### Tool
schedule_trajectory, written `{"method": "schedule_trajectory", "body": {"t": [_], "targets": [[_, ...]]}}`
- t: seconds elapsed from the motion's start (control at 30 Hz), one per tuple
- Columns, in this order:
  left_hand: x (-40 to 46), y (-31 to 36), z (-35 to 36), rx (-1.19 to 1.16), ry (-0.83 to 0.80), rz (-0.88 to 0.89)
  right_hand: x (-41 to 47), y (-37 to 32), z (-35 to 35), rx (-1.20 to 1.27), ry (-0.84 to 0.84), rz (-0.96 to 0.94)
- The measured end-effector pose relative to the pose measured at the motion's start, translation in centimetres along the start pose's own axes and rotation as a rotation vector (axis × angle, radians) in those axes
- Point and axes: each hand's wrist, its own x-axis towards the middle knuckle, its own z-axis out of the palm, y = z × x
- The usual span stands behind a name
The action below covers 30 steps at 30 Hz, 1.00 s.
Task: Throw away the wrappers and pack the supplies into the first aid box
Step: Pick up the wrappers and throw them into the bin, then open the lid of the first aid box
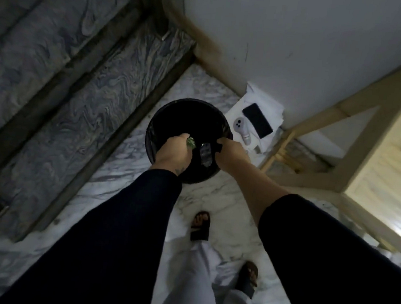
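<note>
A round black bin point(174, 110) stands on the marble floor below me. My left hand point(173, 153) hangs over its left side, closed on a small green wrapper point(191, 143) that sticks out past the fingers. My right hand point(229, 154) is at the bin's right rim, its fingers curled on the black liner edge point(219, 145). Between the two hands a clear, silvery wrapper point(205, 153) shows inside the bin; whether it is loose or falling I cannot tell. No first aid box is in view.
A white sheet pile point(265, 101) by the wall holds a dark phone point(257, 120) and a small white device point(242, 130). A wooden table frame point(325, 117) stands to the right, a marble step point(81, 106) to the left. My sandalled feet point(201, 225) are behind the bin.
</note>
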Motion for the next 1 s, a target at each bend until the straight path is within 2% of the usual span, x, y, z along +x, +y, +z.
{"method": "schedule_trajectory", "body": {"t": [0.1, 0.27, 0.37, 0.53, 0.8, 1.0], "targets": [[-0.8, 3.3, -2.4, 0.050, 0.031, 0.058, -1.7, 0.0, -2.8, -0.046, 0.073, -0.021], [-2.8, 11.8, -7.2, 0.245, 0.082, 0.273, -6.2, 1.6, -9.6, -0.046, 0.289, -0.035], [-4.3, 16.8, -9.2, 0.383, 0.061, 0.428, -10.1, 3.1, -14.0, -0.036, 0.405, -0.015], [-6.5, 25.5, -10.8, 0.442, 0.016, 0.610, -16.4, 7.7, -19.6, -0.063, 0.592, 0.024], [-9.5, 39.0, -7.6, 0.477, 0.081, 0.987, -23.5, 19.4, -24.1, -0.120, 0.876, 0.194], [-9.1, 44.9, -3.4, 0.511, 0.179, 1.129, -22.9, 25.6, -25.8, -0.257, 0.979, 0.234]]}}
